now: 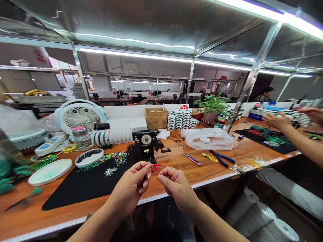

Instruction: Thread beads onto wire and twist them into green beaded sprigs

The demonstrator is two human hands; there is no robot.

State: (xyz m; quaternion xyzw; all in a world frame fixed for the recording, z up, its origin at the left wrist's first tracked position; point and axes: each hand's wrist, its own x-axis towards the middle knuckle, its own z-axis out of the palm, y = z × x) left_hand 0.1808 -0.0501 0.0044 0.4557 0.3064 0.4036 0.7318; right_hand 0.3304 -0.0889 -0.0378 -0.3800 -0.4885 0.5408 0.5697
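There's the left hand (pixel 130 190), fingers pinched on a thin wire (pixel 149 164) right over red beads (pixel 156 166) on the counter (pixel 202 176); the right hand (pixel 178 188) sits just beside, fingers together, any grip too small to tell!

Two hands (pixel 131 190) work at 6 o'clock, and two more hands (pixel 276 121), a co-worker's, reach in at 3 o'clock. The surface (pixel 222 171) carries two black mats (pixel 83 188), two round white discs (pixel 49 171), one pair of blue-handled pliers (pixel 219 158), one dial gauge (pixel 146 139) and one clear plastic bag (pixel 208 138). At 12 o'clock stand one cardboard box (pixel 155 118) and one potted plant (pixel 211 107); one desk fan (pixel 80 116) sits at 10 o'clock.
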